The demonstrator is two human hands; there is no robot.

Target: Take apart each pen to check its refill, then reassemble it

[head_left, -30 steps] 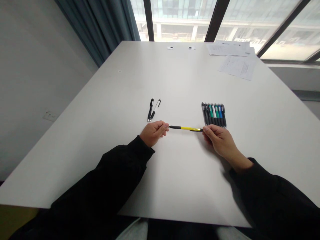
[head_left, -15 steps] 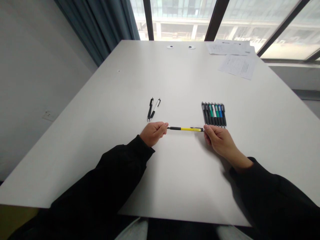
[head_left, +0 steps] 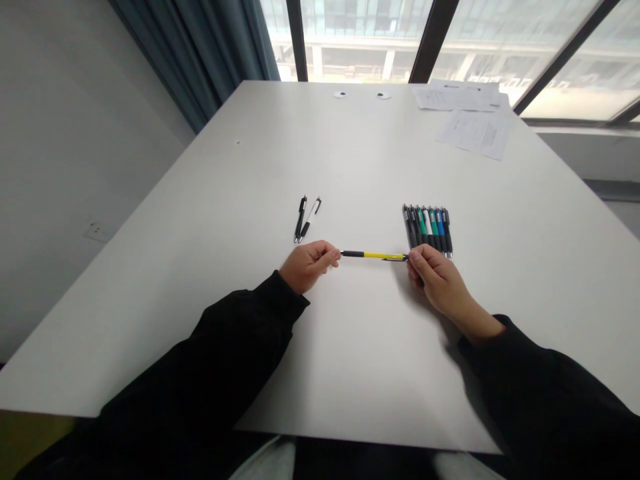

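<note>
A yellow pen (head_left: pixel 379 255) with a black grip spans the gap between my hands, lying level from left to right. My left hand (head_left: pixel 311 265) pinches its tip end at the black grip's side. At the other end, my right hand (head_left: pixel 436 275) has thumb and fingers closed on the clip end. Just beyond my left hand lie a black pen (head_left: pixel 301 218) and a white pen (head_left: pixel 311 220) with a black grip. Behind my right hand is a neat row of several pens (head_left: pixel 427 229) in black, green, white and blue, its near ends partly covered by the hand.
The white table (head_left: pixel 360 373) reaches to the window. Printed paper sheets (head_left: pixel 475 130) lie at its far right corner. Two small white oval pieces (head_left: pixel 340 95) sit near the far edge. A blue curtain (head_left: pixel 200 53) hangs at the far left.
The yellow pen has turned about its length, so its clip has gone from the far side to the near side. My left fingers have shifted slightly right; the other pens are unmoved.
</note>
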